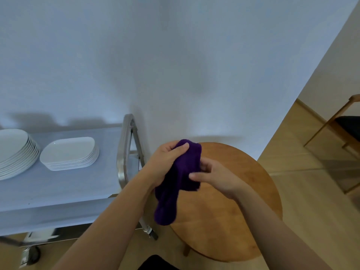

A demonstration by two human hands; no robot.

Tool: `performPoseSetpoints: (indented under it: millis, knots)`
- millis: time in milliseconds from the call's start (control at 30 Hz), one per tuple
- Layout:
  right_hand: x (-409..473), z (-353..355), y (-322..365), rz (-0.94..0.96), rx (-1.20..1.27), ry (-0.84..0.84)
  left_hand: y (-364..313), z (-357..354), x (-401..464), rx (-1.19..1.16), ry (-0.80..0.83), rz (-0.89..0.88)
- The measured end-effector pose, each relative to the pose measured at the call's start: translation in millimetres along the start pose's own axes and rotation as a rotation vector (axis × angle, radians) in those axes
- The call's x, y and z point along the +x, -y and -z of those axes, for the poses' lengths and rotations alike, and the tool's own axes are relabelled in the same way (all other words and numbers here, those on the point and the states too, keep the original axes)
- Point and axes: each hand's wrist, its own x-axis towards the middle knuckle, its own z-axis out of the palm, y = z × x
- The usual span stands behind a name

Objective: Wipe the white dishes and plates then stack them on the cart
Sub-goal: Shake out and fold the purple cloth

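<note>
Item: purple cloth [179, 178], bunched and hanging at centre frame, held above the near left edge of a round wooden table [233, 211]. Left hand [165, 162] grips the cloth's upper part, thumb curled over the top fold; right hand [210, 174] pinches its right side between thumb and fingers. The cloth's lower end dangles free, hiding part of the table's left rim. Item: stack of round white plates [15, 152], far left edge of frame, partly cut off. Item: stack of white oblong dishes [70, 154], just beside the plates to their right, the two stacks close but apart. Both stand on the top shelf of a metal cart [58, 191], left half of frame; its looped handle [126, 149] rises between the dishes and the left forearm. A caster and lower shelf show dimly at lower left. Surroundings: plain pale wall across the upper frame, light wooden floor at right, a wooden chair [342, 133] with dark seat at the right edge, well apart from the table.
</note>
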Motion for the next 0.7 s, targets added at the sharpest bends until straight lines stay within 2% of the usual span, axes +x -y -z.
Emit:
performPoseSetpoints:
  millis: [133,200,267,400,467,533,600,700]
  knots:
    - [8.0,-13.8,-21.3,-0.039,-0.224,0.043,-11.7,5.0,-2.0,-0.043,0.021,0.035]
    - [10.6,-13.2,-26.5,-0.067,-0.175,0.031,-18.9,14.3,-2.9,-0.119,-0.038,0.028]
    - [10.6,-8.3,-25.6,-0.089,-0.034,-0.035,-22.6,27.8,-1.4,-0.149,-0.163,-0.014]
    - [10.0,6.5,-9.2,-0.024,-0.008,-0.207,-6.9,57.8,3.7,0.319,-0.584,-0.085]
    - [11.4,10.2,2.2,0.007,-0.100,-0.223,8.4,62.4,3.1,0.552,-0.633,-0.099]
    - [13.0,11.0,10.4,0.027,-0.213,-0.211,20.1,61.4,3.0,0.624,-0.642,-0.092]
    - [14.7,12.9,12.5,0.033,-0.296,-0.191,22.0,58.3,4.4,0.497,-0.649,-0.046]
    - [14.3,19.1,11.8,0.043,-0.293,-0.179,14.5,55.0,7.3,0.144,-0.642,0.093]
